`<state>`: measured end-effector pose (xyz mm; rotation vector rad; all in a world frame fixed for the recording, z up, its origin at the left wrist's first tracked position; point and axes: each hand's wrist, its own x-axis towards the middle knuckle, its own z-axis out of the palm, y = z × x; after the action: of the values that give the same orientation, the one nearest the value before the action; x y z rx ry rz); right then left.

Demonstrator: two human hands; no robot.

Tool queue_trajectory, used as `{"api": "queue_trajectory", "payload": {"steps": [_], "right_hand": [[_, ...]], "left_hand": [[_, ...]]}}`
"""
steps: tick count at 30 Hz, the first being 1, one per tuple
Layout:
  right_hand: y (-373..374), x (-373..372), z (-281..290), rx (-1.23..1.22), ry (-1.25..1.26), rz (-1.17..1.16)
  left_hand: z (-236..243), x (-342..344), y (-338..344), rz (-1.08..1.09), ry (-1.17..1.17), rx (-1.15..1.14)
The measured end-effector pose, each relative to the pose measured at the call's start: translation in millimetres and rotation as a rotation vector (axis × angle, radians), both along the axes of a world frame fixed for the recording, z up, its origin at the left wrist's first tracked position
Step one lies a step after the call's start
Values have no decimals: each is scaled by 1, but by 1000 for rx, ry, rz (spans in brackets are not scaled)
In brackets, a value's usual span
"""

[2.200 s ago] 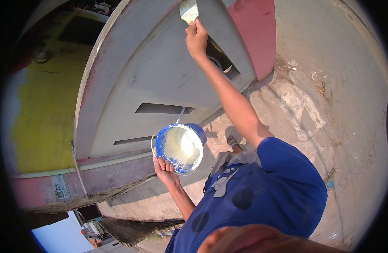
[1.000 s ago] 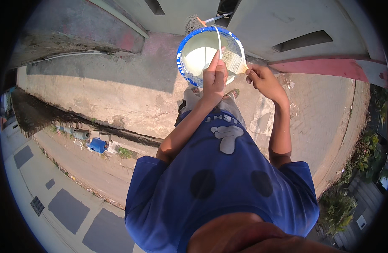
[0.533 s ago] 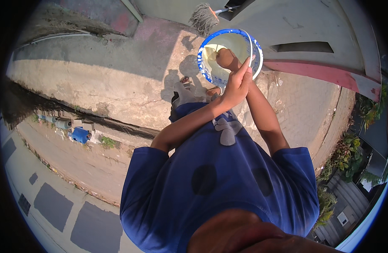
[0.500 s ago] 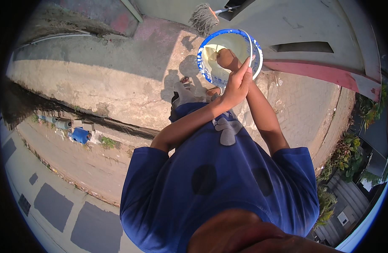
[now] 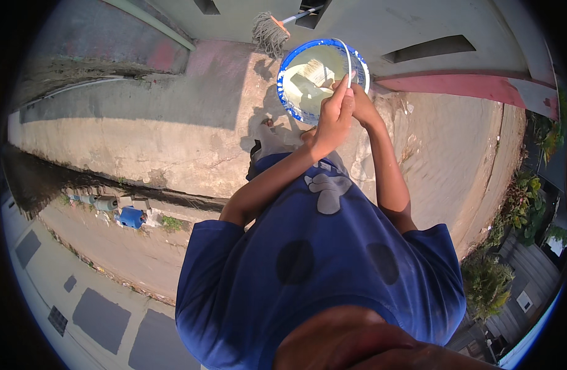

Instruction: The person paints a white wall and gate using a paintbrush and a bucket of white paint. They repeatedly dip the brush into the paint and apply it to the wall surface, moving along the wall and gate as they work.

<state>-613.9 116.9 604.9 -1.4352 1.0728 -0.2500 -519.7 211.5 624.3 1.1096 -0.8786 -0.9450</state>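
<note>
Right hand [image 5: 366,111] backs toward upper-centre bucket's rim [image 5: 281,79], fingers seemingly clamping brush [image 5: 319,73]; left hand [image 5: 334,121] grips bail [image 5: 349,60], likely best for sloshing weight.

Bare forearms [image 5: 391,169] reach forward and converge, the left hand [image 5: 334,120] curled in a grip and partly covering the right hand [image 5: 365,110] behind it.

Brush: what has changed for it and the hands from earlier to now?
The brush has come down from the wall into the bucket. The right hand, inside the bucket half a second ago, has drawn back toward its rim, its grip hidden behind the left hand. Unchanged since then: the left hand on the white handle, the mop by the wall.
</note>
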Motion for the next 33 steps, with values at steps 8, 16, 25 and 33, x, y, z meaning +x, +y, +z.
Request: {"api": "queue_trajectory", "payload": {"steps": [8, 16, 25, 33], "right_hand": [[-17, -83, 28, 295, -66, -119], [-59, -164, 33, 322, -378, -225], [-192, -154, 96, 29, -437, -142], [-277, -85, 141, -157, -608, -77]], "left_hand": [[8, -11, -50, 113, 310, 198], [30, -29, -82, 190, 223, 193], [35, -23, -103, 348, 164, 123], [34, -15, -120, 470, 139, 169]]}}
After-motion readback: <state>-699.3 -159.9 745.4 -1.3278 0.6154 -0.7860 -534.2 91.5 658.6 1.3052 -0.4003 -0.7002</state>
